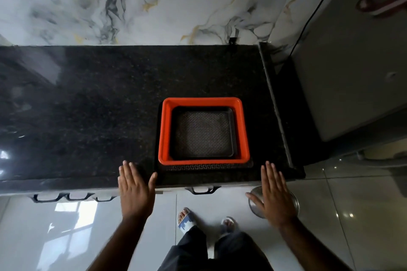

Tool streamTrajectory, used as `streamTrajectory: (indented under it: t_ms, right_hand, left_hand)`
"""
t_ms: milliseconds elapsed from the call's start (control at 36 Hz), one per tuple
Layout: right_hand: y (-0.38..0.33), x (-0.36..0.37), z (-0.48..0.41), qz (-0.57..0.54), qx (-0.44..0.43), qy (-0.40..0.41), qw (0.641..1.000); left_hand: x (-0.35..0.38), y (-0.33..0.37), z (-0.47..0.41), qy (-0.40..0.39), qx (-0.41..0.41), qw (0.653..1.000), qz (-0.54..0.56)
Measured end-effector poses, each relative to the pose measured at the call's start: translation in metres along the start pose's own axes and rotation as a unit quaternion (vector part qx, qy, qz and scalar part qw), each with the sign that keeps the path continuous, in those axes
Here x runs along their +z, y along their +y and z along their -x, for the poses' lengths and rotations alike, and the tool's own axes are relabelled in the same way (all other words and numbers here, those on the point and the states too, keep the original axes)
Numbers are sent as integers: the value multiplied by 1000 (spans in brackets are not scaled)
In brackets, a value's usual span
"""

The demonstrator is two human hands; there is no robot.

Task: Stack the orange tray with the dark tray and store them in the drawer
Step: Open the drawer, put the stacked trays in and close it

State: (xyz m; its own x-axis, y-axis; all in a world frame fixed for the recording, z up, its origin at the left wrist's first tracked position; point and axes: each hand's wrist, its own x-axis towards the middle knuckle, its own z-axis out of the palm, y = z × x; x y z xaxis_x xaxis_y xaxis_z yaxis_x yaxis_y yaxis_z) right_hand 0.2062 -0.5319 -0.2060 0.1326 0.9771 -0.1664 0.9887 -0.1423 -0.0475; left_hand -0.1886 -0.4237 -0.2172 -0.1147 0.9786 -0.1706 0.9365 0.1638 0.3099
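The orange tray sits on the black granite counter, right of centre near the front edge. A dark perforated tray lies inside it. Another dark perforated edge shows under the orange tray's near side. My left hand is flat and open at the counter's front edge, just left of the trays and apart from them. Flat and open too, my right hand hovers right of the trays over the counter's front corner. A black drawer handle shows under the counter edge below the trays.
More black handles line the counter front at the left. A marble wall rises behind the counter. A grey appliance stands to the right with a cable running up it. A round metal bowl sits on the glossy floor. My sandalled feet are below.
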Motion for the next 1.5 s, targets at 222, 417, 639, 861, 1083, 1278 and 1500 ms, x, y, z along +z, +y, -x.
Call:
streamTrajectory:
  t_ms: [222,417,639,861,1083,1278,1500]
  right_hand:
    - [13,17,5,18,-47,-40,998]
    - [19,34,2,0,-67,1,998]
    - [22,37,8,14,-80,42,996]
    - [20,40,8,26,-77,70,994]
    - [12,39,34,20,-58,41,997]
    - [-6,70,99,20,-20,-8,1000]
    - [-11,69,151,50,-18,-39,998]
  left_hand:
    - [32,0,46,12,17,997,-78]
    - [101,53,138,-117,168,978,-48]
    - [158,108,102,-203,170,954,-142]
    - [172,99,104,-199,147,956,-159]
    - [126,71,151,-99,236,964,-71]
    - [71,4,152,24,170,980,-102]
    - [62,-47,182,-46,169,972,-153]
